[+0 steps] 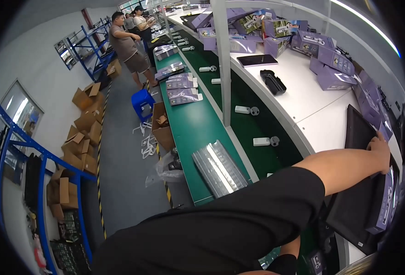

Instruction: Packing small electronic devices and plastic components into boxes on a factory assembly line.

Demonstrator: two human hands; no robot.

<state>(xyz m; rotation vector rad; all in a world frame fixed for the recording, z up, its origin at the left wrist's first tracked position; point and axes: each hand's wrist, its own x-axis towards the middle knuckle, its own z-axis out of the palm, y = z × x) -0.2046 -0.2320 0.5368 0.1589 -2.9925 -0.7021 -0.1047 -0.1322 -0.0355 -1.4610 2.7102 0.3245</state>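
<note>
Blue rack [41,183]: stands along the left side of the frame, dark trays on its lower part.
Cartons [88,120]: open brown boxes in a row on the floor, just right of the rack.
Co-worker [128,41]: stands at upper left, facing the line, with others farther back.
Blue stool [140,103]: on the floor, near a brown carton.
Green desk [193,126]: runs through the middle, carrying purple packaging [181,95] and, nearer, a stack of clear plastic trays [220,167].
White devices [261,141]: spaced apart along the darker green strip right of centre.
Right hand: hidden at the lower edge, where only a bit of right forearm [290,248] shows; cannot tell its state.
White desk [303,128]: holds a black object [273,82] and heaped purple boxes [335,78] at upper right.
Left hand [379,150]: at the right edge, arm stretched out above a black tray [356,215]; fingers partly bent, whether gripping I cannot tell.
Row of purple boxes [369,103]: directly above the left hand, its near end close by the fingertips.
Lower purple box [382,206]: just below the left hand, tilted on the tray.
</note>
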